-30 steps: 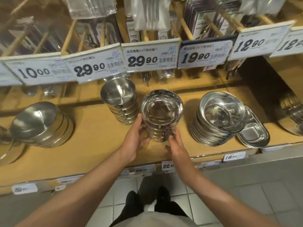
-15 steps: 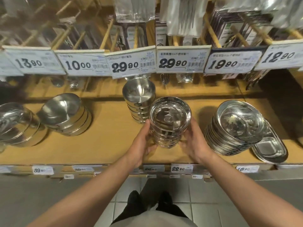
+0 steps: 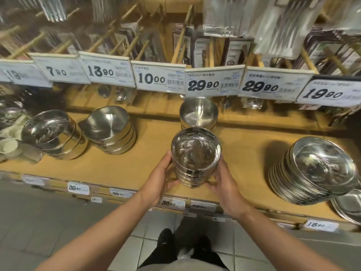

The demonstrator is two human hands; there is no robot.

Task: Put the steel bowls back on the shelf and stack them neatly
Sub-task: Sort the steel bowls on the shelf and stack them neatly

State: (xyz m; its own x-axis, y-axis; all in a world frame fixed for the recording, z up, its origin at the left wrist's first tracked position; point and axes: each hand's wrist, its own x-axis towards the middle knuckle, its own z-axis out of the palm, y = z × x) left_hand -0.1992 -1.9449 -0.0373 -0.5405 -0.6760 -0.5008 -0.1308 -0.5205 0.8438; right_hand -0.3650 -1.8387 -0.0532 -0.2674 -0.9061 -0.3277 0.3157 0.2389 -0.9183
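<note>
head view looks down on a stack of steel bowls (image 3: 196, 160) standing near the front edge of a wooden shelf (image 3: 152, 153), held from both sides. the left hand (image 3: 159, 181) cups the stack's left flank: its fingers (image 3: 168, 161) are curved and loosely spread, lying against the upper rims, with the thumb lower, near the base. the right hand (image 3: 224, 189) mirrors it on the right flank, fingers (image 3: 219, 169) a little apart and wrapped around the lower bowls, palm turned toward the steel. both hands press inward on the stack, neither closed into a fist. whether the bottom bowl rests on the wood or hangs just above it cannot be told, since the hands hide the base.

just behind the held stack stands a second stack of bowls (image 3: 198, 114) with a duller finish, close but apart from it. well to the left sit a tilted stack of wider bowls (image 3: 109, 130) and another leaning stack (image 3: 50, 133). to the right lies a slanted pile of shallow plates (image 3: 316, 171). price tags (image 3: 213, 82) hang in a row above the shelf. below, grey floor tiles (image 3: 127, 249) and dark shoes (image 3: 166, 239) show.
</note>
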